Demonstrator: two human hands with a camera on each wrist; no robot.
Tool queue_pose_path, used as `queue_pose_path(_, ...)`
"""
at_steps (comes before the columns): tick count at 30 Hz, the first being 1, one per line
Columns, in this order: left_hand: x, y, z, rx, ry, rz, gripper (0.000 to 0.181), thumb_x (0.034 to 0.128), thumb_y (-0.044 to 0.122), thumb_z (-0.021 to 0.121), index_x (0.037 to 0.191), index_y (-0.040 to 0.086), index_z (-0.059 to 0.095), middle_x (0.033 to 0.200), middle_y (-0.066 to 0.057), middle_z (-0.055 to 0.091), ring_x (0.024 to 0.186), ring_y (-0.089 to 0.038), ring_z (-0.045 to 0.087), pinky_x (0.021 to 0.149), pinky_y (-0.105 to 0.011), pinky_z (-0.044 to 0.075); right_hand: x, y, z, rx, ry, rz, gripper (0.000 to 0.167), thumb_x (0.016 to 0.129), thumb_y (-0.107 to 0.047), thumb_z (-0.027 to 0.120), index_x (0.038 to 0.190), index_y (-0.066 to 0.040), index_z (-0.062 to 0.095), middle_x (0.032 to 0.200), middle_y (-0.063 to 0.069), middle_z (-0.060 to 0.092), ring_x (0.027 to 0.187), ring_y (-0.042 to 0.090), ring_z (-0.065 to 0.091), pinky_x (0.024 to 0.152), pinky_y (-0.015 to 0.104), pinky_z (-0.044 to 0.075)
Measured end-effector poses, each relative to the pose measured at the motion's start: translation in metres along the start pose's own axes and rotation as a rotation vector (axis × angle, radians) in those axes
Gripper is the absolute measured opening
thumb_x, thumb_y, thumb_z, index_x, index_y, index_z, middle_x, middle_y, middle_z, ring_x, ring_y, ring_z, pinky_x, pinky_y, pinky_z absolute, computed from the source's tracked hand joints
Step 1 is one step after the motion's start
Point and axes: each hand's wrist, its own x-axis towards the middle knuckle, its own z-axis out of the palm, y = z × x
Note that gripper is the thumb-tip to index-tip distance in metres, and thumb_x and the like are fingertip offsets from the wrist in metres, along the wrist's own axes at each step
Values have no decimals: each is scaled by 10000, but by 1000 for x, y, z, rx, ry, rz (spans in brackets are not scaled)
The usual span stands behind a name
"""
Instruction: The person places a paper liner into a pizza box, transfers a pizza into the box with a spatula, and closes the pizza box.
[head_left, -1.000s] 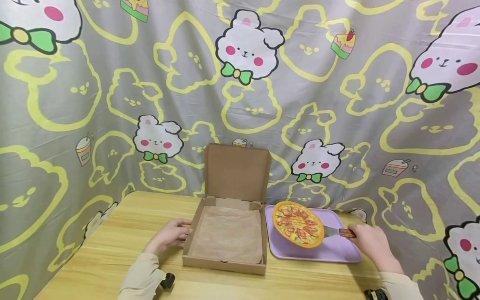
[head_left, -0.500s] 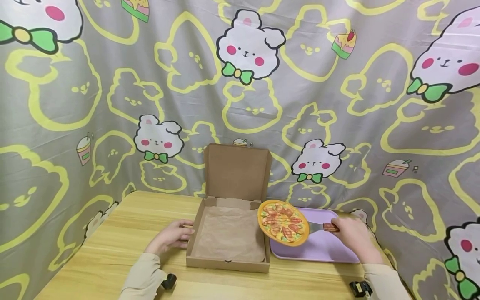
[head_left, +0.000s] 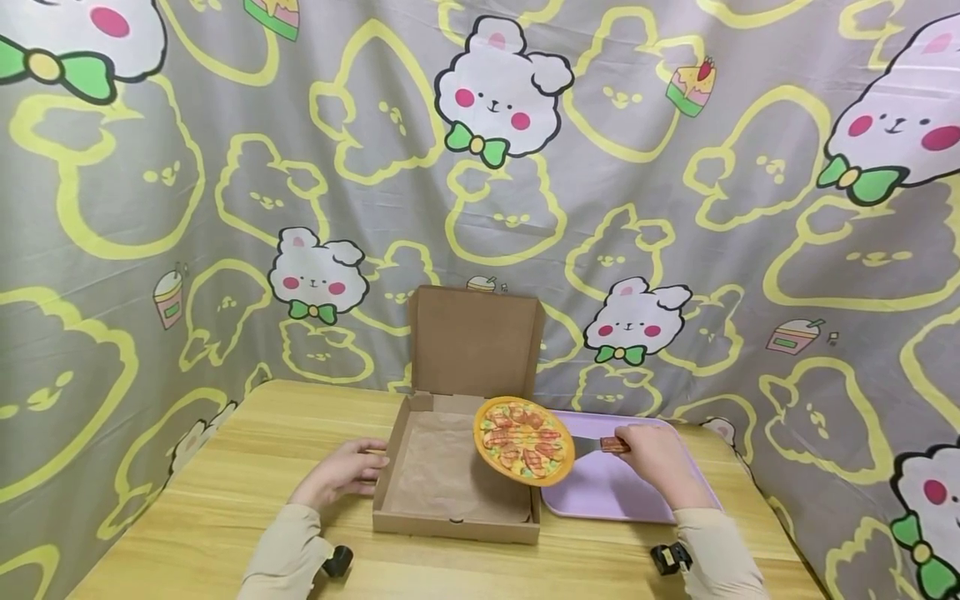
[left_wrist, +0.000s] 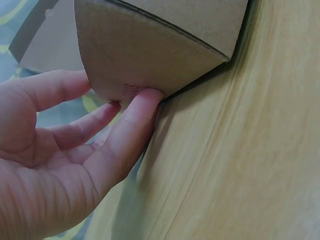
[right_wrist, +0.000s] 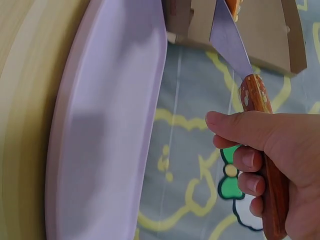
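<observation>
My right hand (head_left: 654,457) grips the brown handle of a metal spatula (head_left: 587,446); its fingers curl round the handle (right_wrist: 274,192) in the right wrist view. On the blade a round pizza (head_left: 524,441) with an orange rim is held tilted above the right part of an open cardboard box (head_left: 456,527). Brown paper (head_left: 438,475) lines the box, and its lid (head_left: 475,342) stands upright at the back. At the box's left side my left hand (head_left: 341,475) touches the outer wall (left_wrist: 145,55) with relaxed fingers, as the left wrist view shows.
A lilac tray (head_left: 622,500) lies on the wooden table (head_left: 300,417) just right of the box, partly under my right forearm. Behind the table hangs a grey curtain (head_left: 405,208) with rabbit prints.
My right hand has moved left, carrying the spatula and pizza from above the tray to over the box. The box has shifted slightly right; my left hand stays beside it.
</observation>
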Motion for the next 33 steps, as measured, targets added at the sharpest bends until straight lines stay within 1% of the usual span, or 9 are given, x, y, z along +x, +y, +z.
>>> queue_pose_path(3,0,0,0,-4,-11,2,589,952,124,570,1413,-125,300,1141,-252,658,964,-241,692,774,-397,589,5,-9,6,6,3,5,403,715,-296,831,593,-204,458,545,-65,521,497,170,499,495,364,402)
queue_pose_path(6,1,0,-1,-8,-15,1,587,952,124,567,1412,-125,299,1144,-251,659,967,-241,691,777,-401,588,10,-17,11,34,-19,21,388,732,-298,822,600,-195,471,555,-51,539,495,172,503,475,351,389)
queue_pose_path(10,1,0,-3,-10,-6,-1,588,949,124,568,1408,-127,299,1118,-224,674,953,-233,692,770,-399,588,18,-30,17,58,-38,25,361,738,-282,819,605,-195,494,575,-45,576,525,186,542,519,354,410)
queue_pose_path(15,-1,1,-4,0,12,-11,589,946,133,577,1410,-117,313,1100,-195,677,930,-210,688,754,-382,586,26,-45,24,51,-10,17,348,719,-292,827,597,-190,518,586,-34,609,557,207,580,562,373,415)
queue_pose_path(21,-4,2,-2,6,12,-24,584,955,137,569,1416,-113,311,1110,-201,670,930,-204,682,749,-374,583,33,-59,32,10,24,-1,346,702,-317,833,585,-195,531,574,-25,614,540,211,573,556,365,402)
queue_pose_path(29,-2,2,-1,10,5,-24,621,946,157,590,1425,-116,302,1130,-214,661,946,-217,683,750,-379,584,37,-73,39,-78,24,-8,276,703,-249,823,602,-176,577,589,-3,621,543,215,570,539,351,380)
queue_pose_path(33,-1,1,-1,8,2,-28,625,945,160,591,1427,-112,301,1129,-208,665,944,-213,683,752,-380,583,37,-77,41,-99,41,-23,289,686,-234,822,587,-179,556,579,-5,610,545,210,569,538,347,377)
